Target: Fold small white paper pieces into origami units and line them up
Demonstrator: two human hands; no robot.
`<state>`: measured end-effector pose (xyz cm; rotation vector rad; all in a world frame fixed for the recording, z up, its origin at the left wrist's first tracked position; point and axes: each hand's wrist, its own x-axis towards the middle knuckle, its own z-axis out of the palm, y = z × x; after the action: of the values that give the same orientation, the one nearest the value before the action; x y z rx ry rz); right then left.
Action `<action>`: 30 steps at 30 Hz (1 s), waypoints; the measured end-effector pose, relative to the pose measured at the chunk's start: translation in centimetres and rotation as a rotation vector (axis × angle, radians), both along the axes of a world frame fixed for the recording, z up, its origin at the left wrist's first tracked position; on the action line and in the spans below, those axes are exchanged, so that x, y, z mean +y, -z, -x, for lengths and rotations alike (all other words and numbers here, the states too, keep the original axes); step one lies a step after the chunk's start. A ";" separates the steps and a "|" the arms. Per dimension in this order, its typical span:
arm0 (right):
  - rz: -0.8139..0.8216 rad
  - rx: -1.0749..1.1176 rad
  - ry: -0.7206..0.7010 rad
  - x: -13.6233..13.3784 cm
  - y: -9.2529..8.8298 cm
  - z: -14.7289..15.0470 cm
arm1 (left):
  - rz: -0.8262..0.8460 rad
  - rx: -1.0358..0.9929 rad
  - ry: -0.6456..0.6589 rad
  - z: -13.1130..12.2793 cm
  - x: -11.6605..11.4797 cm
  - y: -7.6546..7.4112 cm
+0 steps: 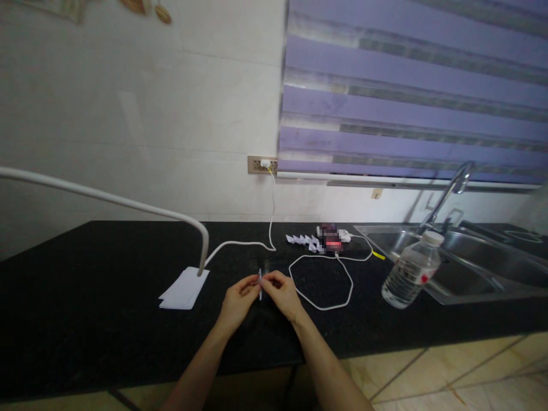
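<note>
My left hand (238, 298) and my right hand (279, 292) meet over the black counter (85, 297), fingers pinched together on a small folded piece of white paper (260, 281) that stands on edge between them. Farther back on the counter lies a row of small folded white paper pieces (305, 240). A stack of white paper sheets (185, 288) lies to the left of my hands.
A white lamp arm (128, 204) bends down onto the paper stack. A white cable (321, 285) runs from the wall socket (262, 165) and loops beside my right hand. A clear water bottle (411, 269) stands by the steel sink (471, 262) and tap (449, 191).
</note>
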<state>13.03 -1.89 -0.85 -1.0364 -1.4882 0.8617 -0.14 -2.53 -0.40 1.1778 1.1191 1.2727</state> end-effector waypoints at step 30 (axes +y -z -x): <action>-0.209 -0.362 0.190 -0.2 0.6 0.9 | -0.383 0.367 -0.100 -0.3 0.2 1.7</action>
<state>12.16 -2.09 -1.44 -1.1963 -1.7041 0.3864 0.17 -2.32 -2.06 1.7122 1.2415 1.4247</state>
